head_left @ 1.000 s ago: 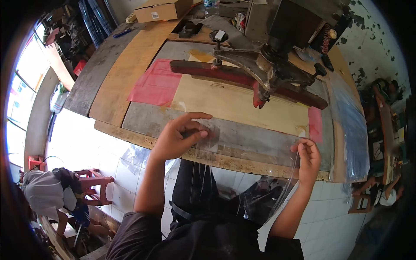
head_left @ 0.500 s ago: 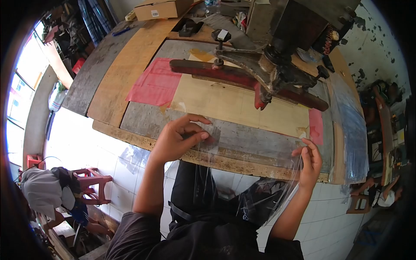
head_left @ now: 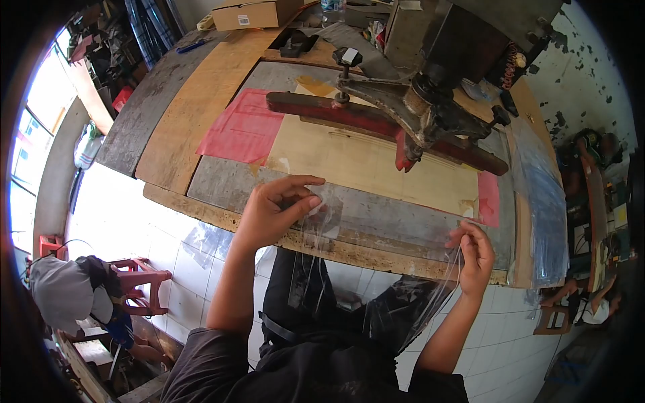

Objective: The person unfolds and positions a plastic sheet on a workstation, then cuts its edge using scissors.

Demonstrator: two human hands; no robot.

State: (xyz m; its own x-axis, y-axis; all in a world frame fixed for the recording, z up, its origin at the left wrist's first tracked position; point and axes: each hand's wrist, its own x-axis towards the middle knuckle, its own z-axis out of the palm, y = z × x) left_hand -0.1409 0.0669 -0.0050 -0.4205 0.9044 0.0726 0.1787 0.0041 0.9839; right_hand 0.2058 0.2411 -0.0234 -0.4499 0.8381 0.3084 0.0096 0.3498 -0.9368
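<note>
Stretched between my hands is a clear plastic sheet, its lower part hanging over the table's front edge in front of my legs. My left hand pinches its left side between thumb and fingers. On the other side, my right hand grips the right edge, with folds trailing down from the fingers. Just beyond the hands lies a cream-coloured sheet on the grey plate, with pink pieces at its ends. Above it is a press arm with a long dark red bar. The plastic's exact outline is hard to make out.
Stacked clear plastic sheets lie along the table's right side. A cardboard box and a blue pen are at the back left. Red stools stand on the floor beside a person in a grey head covering. Others sit far right.
My right hand has shifted slightly left and down, and the plastic's left part hangs a little differently. The left hand has barely moved; both still hold the sheet.
</note>
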